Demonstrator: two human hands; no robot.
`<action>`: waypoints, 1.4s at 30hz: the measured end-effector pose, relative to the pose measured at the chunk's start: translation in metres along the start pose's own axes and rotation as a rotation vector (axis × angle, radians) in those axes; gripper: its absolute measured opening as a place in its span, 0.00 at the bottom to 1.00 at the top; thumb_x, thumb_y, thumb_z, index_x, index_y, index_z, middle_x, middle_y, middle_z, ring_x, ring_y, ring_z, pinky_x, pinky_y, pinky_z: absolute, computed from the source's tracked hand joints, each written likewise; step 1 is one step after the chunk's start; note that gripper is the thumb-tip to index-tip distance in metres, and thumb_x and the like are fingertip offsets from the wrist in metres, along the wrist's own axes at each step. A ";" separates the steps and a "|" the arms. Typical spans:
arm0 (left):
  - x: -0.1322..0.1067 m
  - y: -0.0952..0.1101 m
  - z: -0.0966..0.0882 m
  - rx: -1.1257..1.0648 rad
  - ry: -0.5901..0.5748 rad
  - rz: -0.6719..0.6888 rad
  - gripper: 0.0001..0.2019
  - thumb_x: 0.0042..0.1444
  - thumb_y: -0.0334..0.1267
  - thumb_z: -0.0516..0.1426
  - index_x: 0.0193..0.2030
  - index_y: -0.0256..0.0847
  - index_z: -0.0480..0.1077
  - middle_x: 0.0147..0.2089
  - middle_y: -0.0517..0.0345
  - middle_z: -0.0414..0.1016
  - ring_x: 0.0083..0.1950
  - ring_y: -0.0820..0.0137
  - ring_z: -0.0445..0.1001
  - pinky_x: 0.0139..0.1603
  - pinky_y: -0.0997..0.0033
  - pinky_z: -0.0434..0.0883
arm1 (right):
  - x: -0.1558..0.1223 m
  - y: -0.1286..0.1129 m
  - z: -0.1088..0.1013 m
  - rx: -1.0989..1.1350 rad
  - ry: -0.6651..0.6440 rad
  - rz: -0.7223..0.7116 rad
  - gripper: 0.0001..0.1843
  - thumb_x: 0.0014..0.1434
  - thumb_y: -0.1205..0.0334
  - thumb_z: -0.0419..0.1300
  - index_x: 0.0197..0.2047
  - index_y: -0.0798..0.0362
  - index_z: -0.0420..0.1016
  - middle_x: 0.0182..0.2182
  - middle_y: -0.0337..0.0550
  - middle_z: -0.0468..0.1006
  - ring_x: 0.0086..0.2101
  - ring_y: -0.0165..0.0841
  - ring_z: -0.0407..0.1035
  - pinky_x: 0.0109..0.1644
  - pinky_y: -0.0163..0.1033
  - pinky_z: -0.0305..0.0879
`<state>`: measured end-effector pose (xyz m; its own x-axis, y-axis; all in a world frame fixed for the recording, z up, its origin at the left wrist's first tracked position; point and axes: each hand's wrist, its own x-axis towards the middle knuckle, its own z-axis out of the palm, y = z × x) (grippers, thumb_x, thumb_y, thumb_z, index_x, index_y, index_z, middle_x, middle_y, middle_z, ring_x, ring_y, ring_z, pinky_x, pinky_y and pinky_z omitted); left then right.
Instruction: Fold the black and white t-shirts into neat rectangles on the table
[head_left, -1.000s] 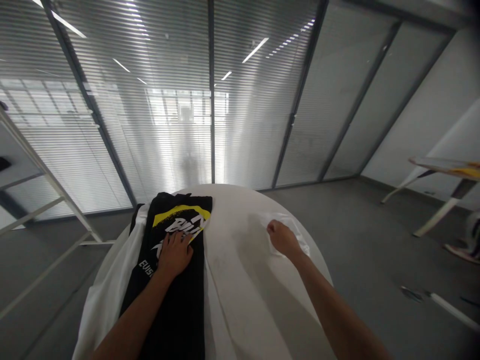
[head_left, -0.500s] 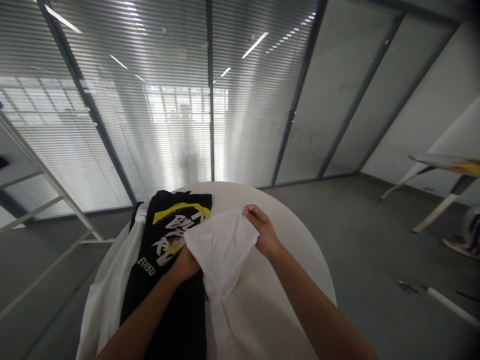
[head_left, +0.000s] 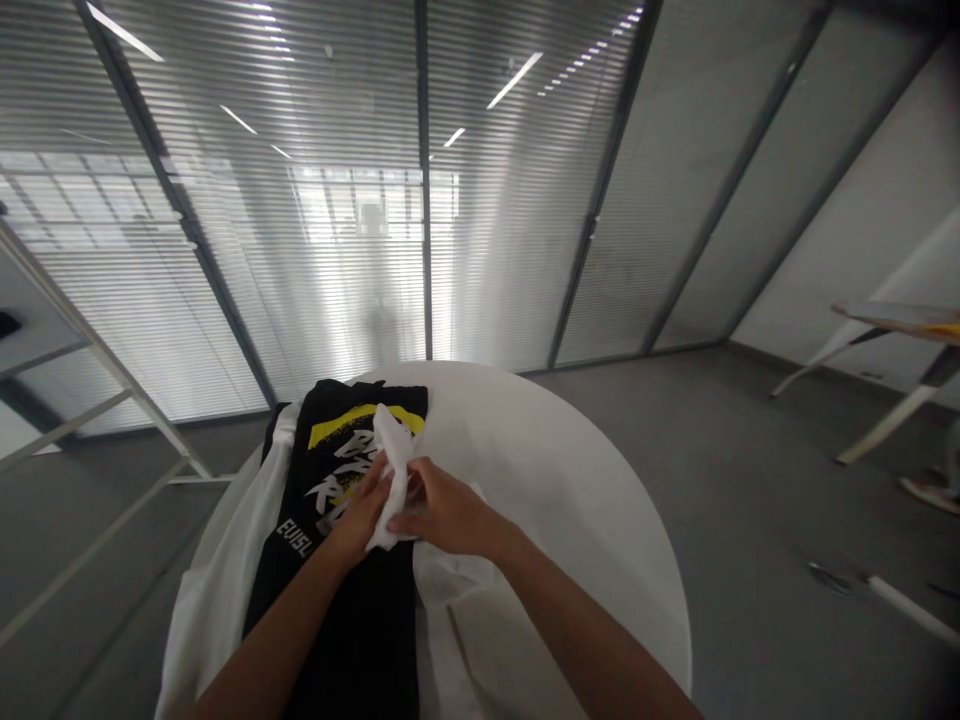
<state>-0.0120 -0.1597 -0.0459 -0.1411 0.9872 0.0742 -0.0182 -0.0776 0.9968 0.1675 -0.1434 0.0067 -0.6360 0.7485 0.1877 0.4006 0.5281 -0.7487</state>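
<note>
A black T-shirt (head_left: 352, 620) with a yellow and white print lies folded lengthwise on a white round table (head_left: 570, 500). A white garment (head_left: 217, 570) lies under it and spreads to both sides. My right hand (head_left: 442, 515) is closed on a white sleeve (head_left: 391, 450) that is drawn up and bunched over the black shirt's print. My left hand (head_left: 364, 510) rests on the black shirt right beside it, its fingers touching the white cloth and partly hidden by it.
A glass wall with blinds stands behind the table. A white metal rack (head_left: 90, 400) is at the left. Another table (head_left: 900, 330) stands at the far right, with a white rod (head_left: 907, 610) on the grey floor.
My right hand took the white sleeve at the table's right side and carried it left, over the black shirt. My left hand stayed on the black shirt.
</note>
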 end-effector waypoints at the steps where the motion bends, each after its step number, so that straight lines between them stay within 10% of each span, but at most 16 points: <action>1: 0.001 -0.001 0.000 -0.002 -0.009 -0.010 0.27 0.55 0.52 0.58 0.59 0.42 0.68 0.56 0.48 0.74 0.52 0.59 0.75 0.51 0.62 0.72 | 0.004 0.001 0.006 -0.018 0.010 0.028 0.26 0.54 0.51 0.66 0.51 0.51 0.63 0.41 0.42 0.74 0.37 0.34 0.68 0.39 0.37 0.60; 5: 0.008 -0.011 -0.006 -0.136 0.061 -0.077 0.26 0.49 0.46 0.64 0.56 0.41 0.71 0.50 0.51 0.77 0.45 0.65 0.76 0.45 0.67 0.71 | 0.015 0.014 0.002 -0.020 0.069 0.050 0.10 0.58 0.58 0.62 0.39 0.51 0.66 0.31 0.36 0.72 0.32 0.30 0.65 0.35 0.34 0.56; 11: 0.016 0.005 -0.021 -0.350 0.246 -0.010 0.14 0.41 0.35 0.68 0.36 0.40 0.75 0.31 0.64 0.73 0.31 0.76 0.70 0.34 0.77 0.67 | 0.012 0.031 -0.048 -0.067 0.146 0.100 0.12 0.59 0.54 0.61 0.31 0.52 0.66 0.26 0.35 0.71 0.28 0.28 0.62 0.31 0.33 0.52; 17: 0.008 0.036 -0.025 -0.498 0.154 0.081 0.10 0.46 0.33 0.65 0.38 0.42 0.73 0.34 0.62 0.72 0.36 0.75 0.72 0.38 0.75 0.69 | 0.005 0.031 -0.067 -0.207 0.174 0.130 0.14 0.64 0.55 0.54 0.29 0.52 0.66 0.25 0.37 0.71 0.28 0.29 0.63 0.32 0.34 0.53; 24: -0.024 0.018 -0.011 0.152 -0.184 0.075 0.33 0.44 0.37 0.66 0.59 0.45 0.67 0.56 0.49 0.70 0.57 0.58 0.69 0.52 0.61 0.70 | -0.008 0.008 -0.066 0.465 0.011 0.102 0.18 0.62 0.45 0.54 0.33 0.52 0.64 0.29 0.37 0.72 0.32 0.30 0.69 0.37 0.37 0.66; 28: -0.029 0.027 -0.007 0.404 -0.189 0.102 0.19 0.50 0.37 0.60 0.51 0.41 0.75 0.45 0.50 0.77 0.46 0.60 0.75 0.45 0.63 0.73 | -0.021 -0.007 -0.071 0.655 -0.004 0.028 0.20 0.59 0.44 0.59 0.30 0.52 0.63 0.28 0.35 0.69 0.32 0.29 0.67 0.38 0.37 0.67; 32: -0.021 0.061 -0.014 0.335 -0.080 -0.015 0.20 0.50 0.33 0.55 0.50 0.39 0.75 0.27 0.58 0.74 0.24 0.69 0.72 0.23 0.71 0.71 | -0.029 -0.016 -0.079 0.563 0.070 -0.022 0.20 0.60 0.45 0.58 0.29 0.52 0.63 0.27 0.35 0.65 0.31 0.28 0.63 0.38 0.35 0.64; 42: -0.019 0.217 0.003 -0.213 -0.014 0.327 0.17 0.46 0.34 0.65 0.45 0.36 0.75 0.33 0.58 0.77 0.37 0.65 0.78 0.37 0.67 0.77 | -0.056 -0.095 -0.117 0.677 0.078 -0.110 0.19 0.59 0.48 0.61 0.27 0.51 0.62 0.22 0.32 0.59 0.23 0.24 0.55 0.26 0.31 0.53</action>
<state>-0.0103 -0.1948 0.1687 -0.1600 0.9072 0.3890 -0.1801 -0.4143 0.8921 0.2424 -0.1885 0.1422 -0.5898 0.7451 0.3115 -0.1798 0.2548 -0.9501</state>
